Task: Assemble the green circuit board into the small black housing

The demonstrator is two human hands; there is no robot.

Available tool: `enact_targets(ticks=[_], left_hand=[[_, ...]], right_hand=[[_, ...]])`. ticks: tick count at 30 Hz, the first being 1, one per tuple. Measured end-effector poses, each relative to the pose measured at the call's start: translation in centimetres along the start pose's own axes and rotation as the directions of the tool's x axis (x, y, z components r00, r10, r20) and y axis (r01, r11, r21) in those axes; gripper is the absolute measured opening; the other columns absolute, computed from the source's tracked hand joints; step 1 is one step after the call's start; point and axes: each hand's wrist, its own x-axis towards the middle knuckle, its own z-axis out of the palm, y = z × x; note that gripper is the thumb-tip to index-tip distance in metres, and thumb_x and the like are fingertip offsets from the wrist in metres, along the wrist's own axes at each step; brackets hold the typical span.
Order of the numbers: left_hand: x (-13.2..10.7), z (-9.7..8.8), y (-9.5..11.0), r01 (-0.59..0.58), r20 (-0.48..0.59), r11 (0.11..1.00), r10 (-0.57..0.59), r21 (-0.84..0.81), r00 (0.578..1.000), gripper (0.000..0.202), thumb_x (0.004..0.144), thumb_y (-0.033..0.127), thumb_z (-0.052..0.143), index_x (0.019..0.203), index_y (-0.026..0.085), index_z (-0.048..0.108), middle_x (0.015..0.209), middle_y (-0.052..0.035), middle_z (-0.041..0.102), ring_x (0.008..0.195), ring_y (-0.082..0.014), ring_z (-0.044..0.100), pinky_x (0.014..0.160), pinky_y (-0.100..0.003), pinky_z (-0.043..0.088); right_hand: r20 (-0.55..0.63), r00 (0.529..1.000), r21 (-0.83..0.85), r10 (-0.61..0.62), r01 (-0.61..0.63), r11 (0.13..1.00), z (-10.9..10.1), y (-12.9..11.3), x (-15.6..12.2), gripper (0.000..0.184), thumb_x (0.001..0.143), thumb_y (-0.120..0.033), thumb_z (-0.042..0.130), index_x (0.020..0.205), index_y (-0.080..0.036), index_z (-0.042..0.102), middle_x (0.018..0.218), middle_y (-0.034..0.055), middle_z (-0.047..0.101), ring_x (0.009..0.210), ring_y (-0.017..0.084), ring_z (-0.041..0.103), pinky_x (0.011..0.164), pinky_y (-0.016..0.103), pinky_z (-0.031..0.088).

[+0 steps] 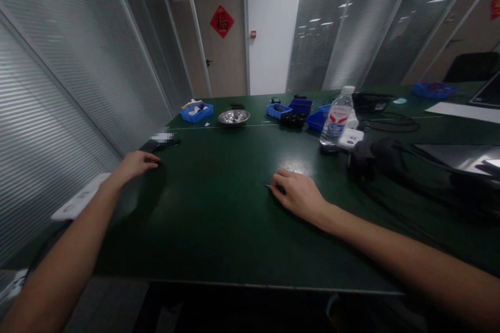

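Note:
My right hand point(299, 192) rests low over the green table point(219, 208), right of the middle. Its fingers are closed round a thin dark pen-like thing point(267, 186), whose pointed end sticks out to the left; the rest is hidden in the hand. At the table's left edge is my left hand point(136, 164), with thumb and fingers drawn near each other. Something dark shows at its fingertips, too small and blurred to name. Just beyond that hand lies a dark object point(172, 142) beside a blurred-out white patch.
Along the back stand a blue basket point(197, 113), a metal bowl point(234, 118) and several more blue trays. A water bottle point(338, 119) stands upright at right, with a white box point(350, 139), black gear point(375, 156) and cables around it. A white device point(80, 200) juts out at left.

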Motion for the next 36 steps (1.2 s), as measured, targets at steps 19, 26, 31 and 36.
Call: enact_targets(ticks=[19, 26, 31, 36], left_hand=[[0.49, 0.34, -0.37, 0.013, -0.040, 1.000, -0.014, -0.014, 0.999, 0.037, 0.080, 0.032, 0.068, 0.112, 0.015, 0.076, 0.100, -0.0076, 0.078, 0.086, -0.0251, 0.071, 0.075, -0.030, 0.052], [0.37, 0.29, -0.31, 0.016, -0.068, 1.000, -0.016, 0.003, 0.998, 0.033, 0.082, 0.028, 0.073, 0.111, 0.014, 0.076, 0.100, -0.0069, 0.078, 0.092, -0.0251, 0.071, 0.085, -0.032, 0.052], [0.48, 0.35, -0.42, 0.013, -0.065, 1.000, -0.012, 0.011, 0.998, 0.029, 0.081, 0.029, 0.070, 0.105, 0.015, 0.078, 0.099, -0.0073, 0.079, 0.092, -0.0263, 0.072, 0.084, -0.033, 0.053], [0.28, 0.51, -0.36, -0.021, -0.092, 0.999, 0.024, 0.028, 0.995, 0.029, 0.079, 0.030, 0.068, 0.102, 0.017, 0.080, 0.107, -0.0096, 0.078, 0.100, -0.0293, 0.070, 0.089, -0.035, 0.051]], right_hand=[[-0.001, 1.000, 0.010, -0.006, 0.006, 1.000, -0.05, -0.01, 0.02, 0.017, 0.100, -0.030, 0.055, 0.093, -0.020, 0.066, 0.093, 0.0036, 0.064, 0.075, 0.015, 0.058, 0.063, 0.028, 0.036], [-0.012, 1.000, 0.008, -0.015, 0.015, 1.000, 0.25, 0.19, 0.04, 0.016, 0.100, -0.031, 0.056, 0.092, -0.020, 0.066, 0.093, 0.0035, 0.064, 0.077, 0.016, 0.058, 0.064, 0.028, 0.037], [-0.011, 1.000, 0.010, -0.010, 0.011, 1.000, 0.21, 0.16, 0.02, 0.016, 0.100, -0.029, 0.056, 0.092, -0.020, 0.066, 0.094, 0.0037, 0.064, 0.077, 0.016, 0.058, 0.064, 0.028, 0.037], [-0.012, 1.000, 0.007, -0.010, 0.010, 1.000, 0.34, 0.22, 0.06, 0.016, 0.099, -0.030, 0.057, 0.092, -0.020, 0.067, 0.093, 0.0035, 0.064, 0.076, 0.016, 0.058, 0.063, 0.028, 0.036]])
